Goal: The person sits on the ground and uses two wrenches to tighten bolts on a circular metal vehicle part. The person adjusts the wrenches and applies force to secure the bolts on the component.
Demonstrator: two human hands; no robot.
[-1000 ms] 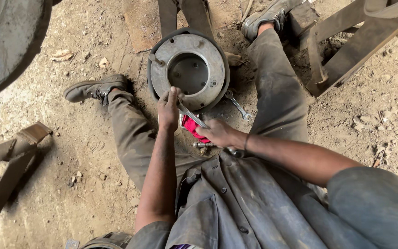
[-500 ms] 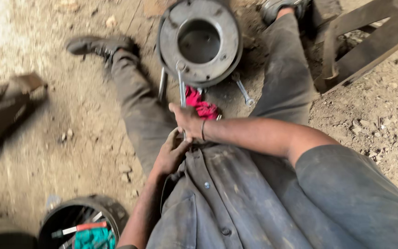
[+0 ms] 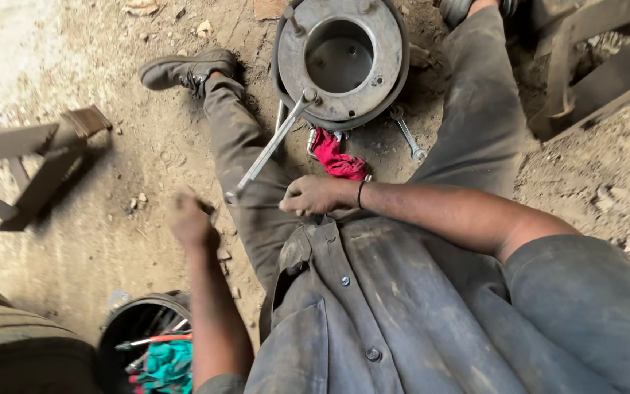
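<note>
Guy's sitting on the dirt, legs spread, with a round steel hub between his feet at 12 o'clock. A long wrench is hooked on a stud at the hub's 7 o'clock edge and slants down to his left thigh.

Right hand rests on his lap as a loose fist, fingers curled in; can't tell if anything's inside it. Left hand is out at 9 o'clock from it, blurred, so I can't tell whether it's spread or closed, but it looks empty. It sits just beside the wrench's free end.

That wrench looks stiff, heavy and probably greasy; I'd grab it near the free end for leverage.

Red rag and a small spanner lie just below the hub. Bucket of tools sits at 7 o'clock.
</note>
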